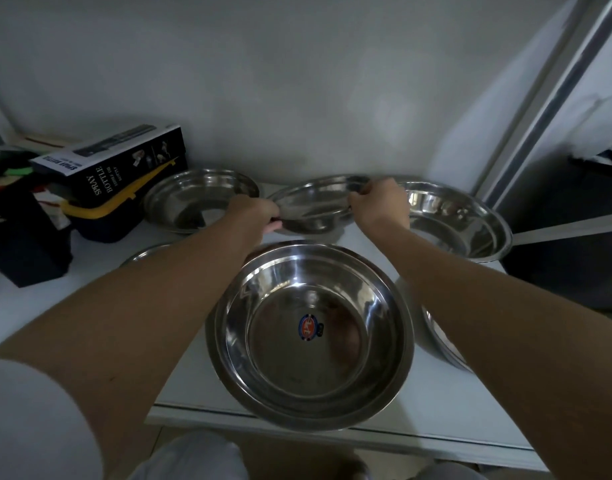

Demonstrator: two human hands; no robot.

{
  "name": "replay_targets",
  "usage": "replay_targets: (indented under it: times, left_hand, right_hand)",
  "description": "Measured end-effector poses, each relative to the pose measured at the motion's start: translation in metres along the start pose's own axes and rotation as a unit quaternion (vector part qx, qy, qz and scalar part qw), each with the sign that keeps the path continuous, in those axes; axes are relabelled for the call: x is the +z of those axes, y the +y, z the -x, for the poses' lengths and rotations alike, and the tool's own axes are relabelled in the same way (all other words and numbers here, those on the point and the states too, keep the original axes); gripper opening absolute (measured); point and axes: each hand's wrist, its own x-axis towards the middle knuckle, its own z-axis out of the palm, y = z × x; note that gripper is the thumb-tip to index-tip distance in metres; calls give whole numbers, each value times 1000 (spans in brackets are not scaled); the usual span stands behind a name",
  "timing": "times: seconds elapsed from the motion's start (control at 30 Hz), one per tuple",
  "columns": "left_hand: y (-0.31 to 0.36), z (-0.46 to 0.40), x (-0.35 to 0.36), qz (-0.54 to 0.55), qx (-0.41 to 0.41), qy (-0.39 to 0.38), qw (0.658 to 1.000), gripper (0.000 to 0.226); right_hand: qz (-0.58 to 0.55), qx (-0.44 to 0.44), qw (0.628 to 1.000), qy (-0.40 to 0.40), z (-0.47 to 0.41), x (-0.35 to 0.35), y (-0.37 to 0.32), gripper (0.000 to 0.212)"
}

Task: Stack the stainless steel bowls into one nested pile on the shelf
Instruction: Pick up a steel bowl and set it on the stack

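Several stainless steel bowls stand on a white shelf (180, 412). A large bowl (309, 336) with a round sticker inside sits at the front edge; it looks like two nested. At the back middle is a shallow bowl (315, 206), tilted. My left hand (254, 213) grips its left rim and my right hand (379, 202) grips its right rim. Another bowl (200, 199) rests at the back left, and a wide one (460, 223) at the back right. My right arm hides most of a bowl (439, 341) at the right. My left arm covers a bowl rim (145, 252).
A black spray-bottle box (124, 164) lies on a dark bin with a yellow rim (100, 209) at the back left, next to dark clutter. The white wall stands close behind the bowls. A metal rail (557, 88) and a dark opening are at the right.
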Motion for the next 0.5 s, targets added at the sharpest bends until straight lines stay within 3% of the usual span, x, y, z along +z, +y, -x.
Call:
replay_targets:
  times: [0.27,0.5]
  left_hand:
    - [18,18,-10,39,7,-31,999,43]
    - [26,10,-36,96,-42,12,994,39]
  right_hand:
    - [-17,20,1000,13,9,-16,-23,42]
    - [-41,19,999,-23,21,-7,-38,37]
